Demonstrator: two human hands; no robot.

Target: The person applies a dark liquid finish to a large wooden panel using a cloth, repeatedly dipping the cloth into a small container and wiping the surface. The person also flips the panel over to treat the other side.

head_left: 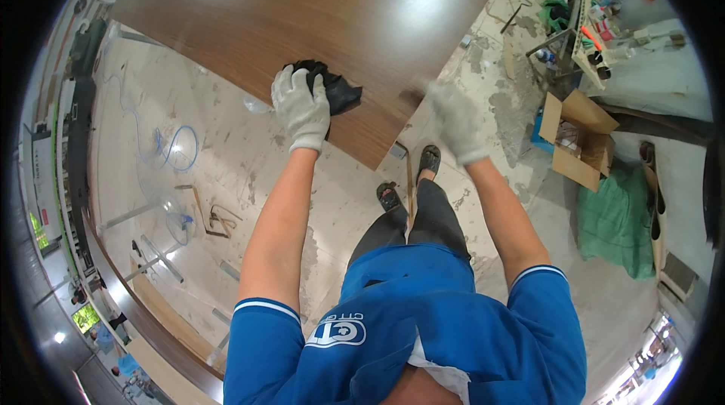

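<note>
My left hand (300, 112), in a pale grey work glove, rests at the near edge of a brown wood-grain panel (302, 20). Under its fingers and thumb is a crumpled black cloth (343, 95), bunched against the panel; the palm side is hidden. Beside the panel's right edge, close to its near corner, my right hand (459, 122) wears a matching glove. Motion smears its fingers, so their grip does not show. A dark blur lies on the panel's edge just left of that hand, too unclear to name.
An open cardboard box (578, 141) and a green sack (618, 220) stand on the right, below a cluttered shelf (585, 43). Metal legs (158, 258), a bent bar (219, 222) and blue tubing (181, 150) lie left. My sandalled feet are near the panel's corner.
</note>
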